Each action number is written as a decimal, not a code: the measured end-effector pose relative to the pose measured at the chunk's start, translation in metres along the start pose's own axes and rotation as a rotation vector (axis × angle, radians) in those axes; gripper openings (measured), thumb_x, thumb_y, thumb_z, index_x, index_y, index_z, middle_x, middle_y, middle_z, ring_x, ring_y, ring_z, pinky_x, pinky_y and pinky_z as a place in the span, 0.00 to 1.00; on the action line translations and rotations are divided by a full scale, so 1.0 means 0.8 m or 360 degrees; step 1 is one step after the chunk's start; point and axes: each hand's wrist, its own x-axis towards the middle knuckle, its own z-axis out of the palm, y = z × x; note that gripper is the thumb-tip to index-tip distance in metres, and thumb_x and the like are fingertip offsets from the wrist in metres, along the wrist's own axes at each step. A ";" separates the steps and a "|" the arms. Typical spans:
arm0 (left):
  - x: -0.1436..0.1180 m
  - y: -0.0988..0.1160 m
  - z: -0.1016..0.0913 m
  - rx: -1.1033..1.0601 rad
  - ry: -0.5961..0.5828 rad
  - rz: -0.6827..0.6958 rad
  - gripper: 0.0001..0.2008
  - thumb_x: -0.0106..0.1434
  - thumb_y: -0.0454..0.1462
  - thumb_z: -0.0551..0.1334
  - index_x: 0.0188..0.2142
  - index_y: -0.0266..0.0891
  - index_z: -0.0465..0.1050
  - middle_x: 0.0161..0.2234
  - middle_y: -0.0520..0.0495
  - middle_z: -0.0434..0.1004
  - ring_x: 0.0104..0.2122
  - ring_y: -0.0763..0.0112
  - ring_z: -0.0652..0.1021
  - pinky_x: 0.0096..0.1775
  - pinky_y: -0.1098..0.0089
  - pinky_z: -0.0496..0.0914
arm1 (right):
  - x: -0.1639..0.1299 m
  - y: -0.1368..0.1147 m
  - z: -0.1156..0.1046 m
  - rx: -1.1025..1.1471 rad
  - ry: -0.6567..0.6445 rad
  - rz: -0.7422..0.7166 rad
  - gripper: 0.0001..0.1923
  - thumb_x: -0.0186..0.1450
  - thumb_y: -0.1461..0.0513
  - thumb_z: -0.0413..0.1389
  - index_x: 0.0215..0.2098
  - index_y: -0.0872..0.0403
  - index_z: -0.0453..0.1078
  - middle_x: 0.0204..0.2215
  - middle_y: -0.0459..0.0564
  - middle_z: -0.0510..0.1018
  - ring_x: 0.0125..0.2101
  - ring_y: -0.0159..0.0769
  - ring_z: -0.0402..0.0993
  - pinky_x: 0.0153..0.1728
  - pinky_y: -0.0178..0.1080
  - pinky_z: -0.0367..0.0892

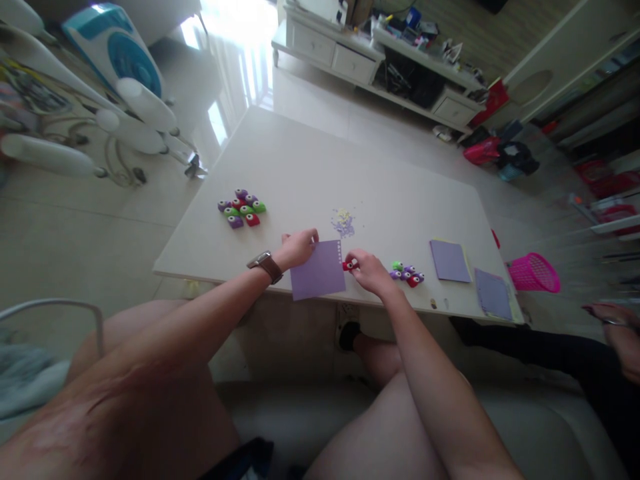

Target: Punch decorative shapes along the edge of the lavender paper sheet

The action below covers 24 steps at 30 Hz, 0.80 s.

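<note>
A purple sheet of paper (318, 272) lies at the table's front edge, with a row of small punched holes along its right side. My left hand (299, 248) grips its upper left part, fingers closed on the paper. In my right hand (367, 269) is a small red craft punch (349, 266), set against the sheet's right edge below the row of holes. Just beyond the sheet sits a little heap of purple and pale yellow paper bits (344, 220). Several more coloured punches (407, 273) stand right of my right hand, and another group of punches (242, 208) is at the left.
Two stacks of purple paper, one (450, 260) farther in and one (493, 293) at the corner, lie on the white table (300, 153). A pink basket (534, 272) stands off its right end. Another person's hand (613, 313) shows at far right. A white cabinet (330, 57) stands beyond.
</note>
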 end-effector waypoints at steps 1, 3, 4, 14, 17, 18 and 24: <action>0.000 0.000 0.000 -0.0002 -0.0001 -0.0001 0.12 0.69 0.34 0.57 0.48 0.46 0.74 0.45 0.46 0.85 0.50 0.56 0.80 0.60 0.51 0.61 | 0.000 0.000 0.000 -0.0009 0.0002 0.0003 0.14 0.62 0.75 0.55 0.36 0.51 0.73 0.40 0.50 0.82 0.40 0.38 0.78 0.42 0.36 0.67; 0.001 -0.001 0.001 -0.0006 0.0004 0.0002 0.12 0.68 0.34 0.57 0.48 0.46 0.74 0.44 0.46 0.85 0.50 0.56 0.80 0.60 0.51 0.61 | -0.001 0.000 -0.001 -0.0024 0.0005 0.0013 0.15 0.62 0.75 0.56 0.37 0.50 0.73 0.40 0.50 0.82 0.41 0.39 0.77 0.42 0.36 0.67; 0.001 -0.001 0.001 -0.0011 0.0007 0.0002 0.12 0.68 0.34 0.57 0.48 0.46 0.74 0.44 0.46 0.85 0.50 0.56 0.80 0.60 0.51 0.61 | -0.001 0.000 -0.001 -0.0029 0.0004 0.0016 0.15 0.62 0.75 0.56 0.37 0.50 0.73 0.41 0.50 0.82 0.40 0.39 0.77 0.42 0.36 0.67; 0.002 -0.001 0.003 -0.0029 0.0016 0.0015 0.12 0.68 0.33 0.57 0.48 0.45 0.74 0.44 0.45 0.85 0.50 0.55 0.80 0.59 0.50 0.61 | 0.000 0.001 0.001 -0.0042 -0.0002 -0.0018 0.15 0.61 0.76 0.55 0.38 0.50 0.73 0.41 0.49 0.81 0.40 0.38 0.77 0.42 0.36 0.67; 0.001 0.000 0.002 -0.0017 0.0017 0.0003 0.11 0.68 0.34 0.58 0.48 0.46 0.74 0.44 0.45 0.85 0.49 0.56 0.80 0.59 0.51 0.61 | 0.000 0.001 0.001 -0.0076 -0.0003 -0.0011 0.15 0.61 0.75 0.56 0.38 0.50 0.74 0.41 0.49 0.82 0.41 0.39 0.77 0.42 0.36 0.67; 0.001 0.001 0.001 -0.0012 0.0012 0.0001 0.11 0.68 0.34 0.58 0.48 0.46 0.74 0.44 0.46 0.85 0.49 0.57 0.80 0.59 0.52 0.61 | 0.000 0.001 0.001 -0.0087 -0.0003 -0.0011 0.15 0.61 0.75 0.56 0.38 0.50 0.74 0.41 0.49 0.82 0.41 0.39 0.77 0.42 0.36 0.67; 0.001 0.002 0.001 -0.0025 0.0001 0.0010 0.12 0.68 0.34 0.58 0.49 0.46 0.74 0.45 0.45 0.84 0.50 0.56 0.80 0.59 0.51 0.61 | -0.001 0.000 0.001 -0.0067 0.0007 -0.0013 0.14 0.63 0.74 0.56 0.38 0.50 0.73 0.41 0.49 0.82 0.40 0.39 0.78 0.42 0.36 0.67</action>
